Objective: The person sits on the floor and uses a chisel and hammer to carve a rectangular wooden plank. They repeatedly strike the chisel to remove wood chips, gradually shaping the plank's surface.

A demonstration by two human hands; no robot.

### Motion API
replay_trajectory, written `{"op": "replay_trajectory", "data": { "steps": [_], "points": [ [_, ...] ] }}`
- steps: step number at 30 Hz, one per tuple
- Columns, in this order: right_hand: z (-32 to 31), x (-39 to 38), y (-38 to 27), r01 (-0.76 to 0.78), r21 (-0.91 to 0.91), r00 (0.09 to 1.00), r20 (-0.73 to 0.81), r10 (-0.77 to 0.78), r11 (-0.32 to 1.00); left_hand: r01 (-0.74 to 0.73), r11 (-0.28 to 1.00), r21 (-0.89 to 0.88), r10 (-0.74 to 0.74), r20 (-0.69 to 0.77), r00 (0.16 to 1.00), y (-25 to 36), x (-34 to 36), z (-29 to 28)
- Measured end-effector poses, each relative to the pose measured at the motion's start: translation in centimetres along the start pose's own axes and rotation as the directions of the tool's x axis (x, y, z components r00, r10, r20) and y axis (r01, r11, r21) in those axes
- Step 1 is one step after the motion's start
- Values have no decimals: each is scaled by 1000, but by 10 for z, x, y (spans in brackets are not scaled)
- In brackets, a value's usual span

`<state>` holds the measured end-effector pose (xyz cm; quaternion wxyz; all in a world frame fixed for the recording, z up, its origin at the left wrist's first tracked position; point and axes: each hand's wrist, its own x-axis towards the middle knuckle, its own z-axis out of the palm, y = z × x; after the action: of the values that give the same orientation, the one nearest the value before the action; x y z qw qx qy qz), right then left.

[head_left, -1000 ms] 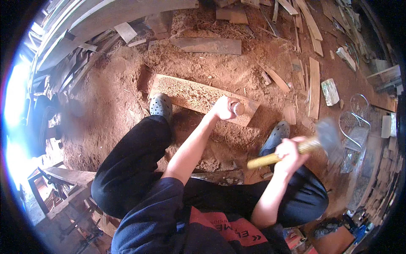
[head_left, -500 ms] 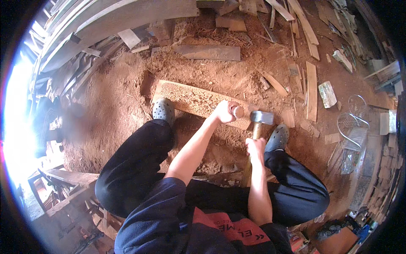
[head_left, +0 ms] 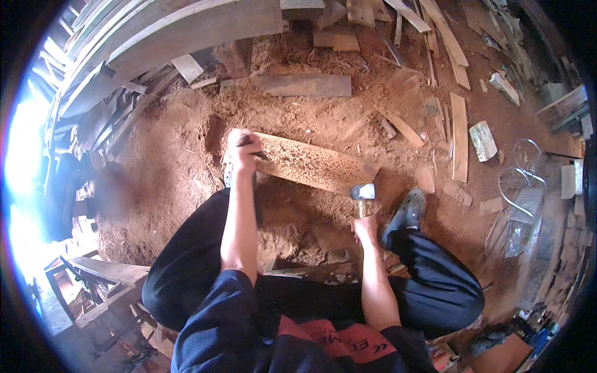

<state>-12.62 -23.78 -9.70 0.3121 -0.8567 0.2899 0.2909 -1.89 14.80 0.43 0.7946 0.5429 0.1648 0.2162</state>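
Note:
A pale plank [head_left: 314, 165], pitted with many small carved marks, lies tilted crosswise on the dirt in front of me. My left hand [head_left: 244, 146] is closed on a dark chisel-like tool [head_left: 260, 153] at the plank's left end; motion blurs it slightly. My right hand [head_left: 364, 229] grips the handle of a hammer [head_left: 362, 191], whose metal head sits at the plank's lower right edge. My left shoe is mostly hidden behind my left arm; my right shoe [head_left: 408, 208] rests right of the hammer.
Stacked boards [head_left: 161, 43] line the back left. Loose slats [head_left: 459, 137], a pale block [head_left: 482, 140] and wire racks [head_left: 525, 177] lie to the right. A wooden frame [head_left: 99, 280] stands at lower left. A dark board [head_left: 298, 86] lies beyond the plank.
My left hand and its tool have moved leftward from the plank's right part to its left end. The hammer, raised at right earlier, has come left and then slightly toward me.

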Motion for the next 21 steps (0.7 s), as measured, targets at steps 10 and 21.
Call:
{"op": "replay_trajectory", "data": {
  "steps": [10, 21],
  "points": [
    [-29, -42, -43, -28, 225, 987, 163, -9, 974, -163, 834, 527, -204, 569, 797, -44, -49, 119],
    [-51, -41, -45, -27, 384, 999, 52, 7, 923, -322, 739, 592, -251, 685, 684, -60, -65, 142]
  ]
}}
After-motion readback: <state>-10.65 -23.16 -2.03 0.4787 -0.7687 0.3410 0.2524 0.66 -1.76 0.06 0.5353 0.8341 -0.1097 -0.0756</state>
